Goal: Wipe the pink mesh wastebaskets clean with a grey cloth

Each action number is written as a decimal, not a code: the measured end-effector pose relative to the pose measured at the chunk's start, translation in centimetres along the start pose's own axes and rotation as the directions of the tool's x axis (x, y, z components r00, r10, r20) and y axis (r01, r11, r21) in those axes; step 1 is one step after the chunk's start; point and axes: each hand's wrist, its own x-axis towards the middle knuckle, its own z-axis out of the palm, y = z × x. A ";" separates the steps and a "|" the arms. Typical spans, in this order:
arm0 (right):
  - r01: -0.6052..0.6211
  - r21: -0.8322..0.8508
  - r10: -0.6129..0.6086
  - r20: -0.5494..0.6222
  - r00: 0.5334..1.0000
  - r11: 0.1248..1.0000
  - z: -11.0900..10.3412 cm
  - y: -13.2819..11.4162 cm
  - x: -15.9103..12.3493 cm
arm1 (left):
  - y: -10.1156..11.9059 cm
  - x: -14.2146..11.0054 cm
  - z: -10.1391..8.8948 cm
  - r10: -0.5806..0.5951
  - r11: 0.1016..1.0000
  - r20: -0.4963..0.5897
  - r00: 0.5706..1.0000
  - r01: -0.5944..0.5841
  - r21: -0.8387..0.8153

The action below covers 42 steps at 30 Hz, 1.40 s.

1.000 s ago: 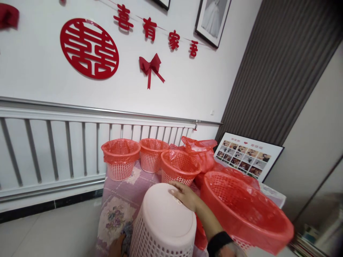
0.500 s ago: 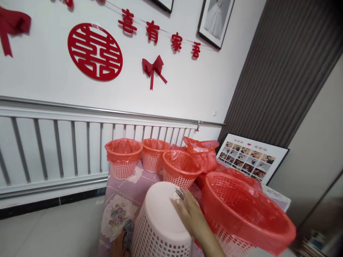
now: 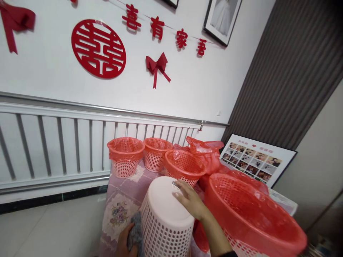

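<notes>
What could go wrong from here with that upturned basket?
The grey cloth in the left hand might snag on the upturned basket's holes. The right hand rests flat-fingered on its base, so it could slip. The right forearm might bump the large red-lined basket beside it.

We wear a black sleeve (image 3: pixel 229 254), just its edge showing, on our right forearm (image 3: pixel 213 230); our right hand (image 3: pixel 190 200) and left hand (image 3: pixel 124 241) are bare.
</notes>
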 end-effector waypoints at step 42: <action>-0.075 0.018 0.075 -0.016 0.997 0.997 0.4 0.4 -0.3 | 11.9 10.3 -4.9 0.413 0.896 -0.059 0.909 -0.417 -0.153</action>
